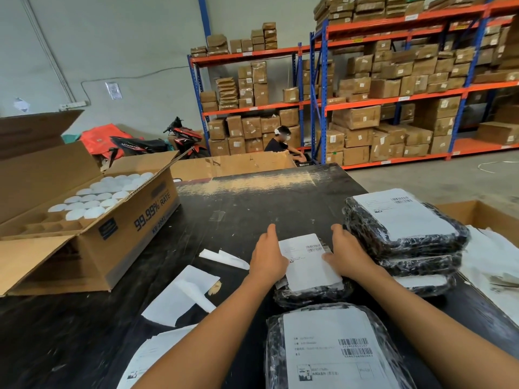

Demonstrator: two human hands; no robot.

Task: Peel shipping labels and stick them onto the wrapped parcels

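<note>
Head view: pressing flat a shipping label atop a black wrapped parcel on the table, left hand and right hand flanking its edges, fingers straight, gripping nothing.

Black table, wrapped parcels, peeled backing sheets, open carton

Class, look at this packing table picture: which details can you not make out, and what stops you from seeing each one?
- Head view: print on the label under both hands is blurred and too small.
- Left hand fingertips hidden behind the parcel.
- Near parcel cut off by the bottom edge.
- Lower parcels in the stack hidden by the top one.
- Carton contents: only white round tops show.
</note>
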